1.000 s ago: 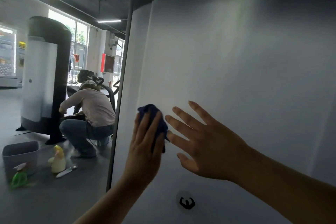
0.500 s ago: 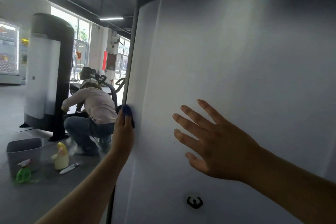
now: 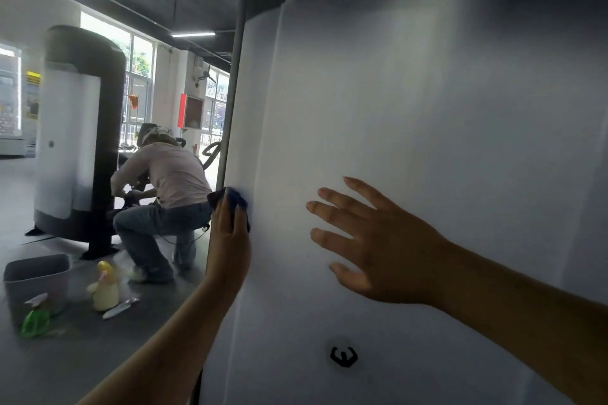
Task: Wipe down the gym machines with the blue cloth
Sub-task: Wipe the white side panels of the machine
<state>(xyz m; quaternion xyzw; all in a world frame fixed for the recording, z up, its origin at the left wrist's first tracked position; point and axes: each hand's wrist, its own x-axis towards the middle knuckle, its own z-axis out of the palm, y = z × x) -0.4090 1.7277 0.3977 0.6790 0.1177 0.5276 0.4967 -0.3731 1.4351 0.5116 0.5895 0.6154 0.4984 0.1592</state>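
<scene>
Your left hand [image 3: 230,242] presses the crumpled dark-blue cloth [image 3: 237,200], fingers flat, against the left edge of the tall glossy white machine panel [image 3: 427,108]. Your right hand [image 3: 385,250] lies splayed on that panel, well apart. Beyond, a crouching person [image 3: 167,184] faces a second black-and-white machine [image 3: 75,141] on the grey floor [image 3: 98,355].

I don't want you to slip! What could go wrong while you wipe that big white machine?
Your left hand presses the blue cloth at the edge of the white panel, so it might slip off. The green spray bottle, yellow bottle and grey bin stand on the floor to your left; a sidestep could knock them. A person crouches close by and could get bumped.
</scene>
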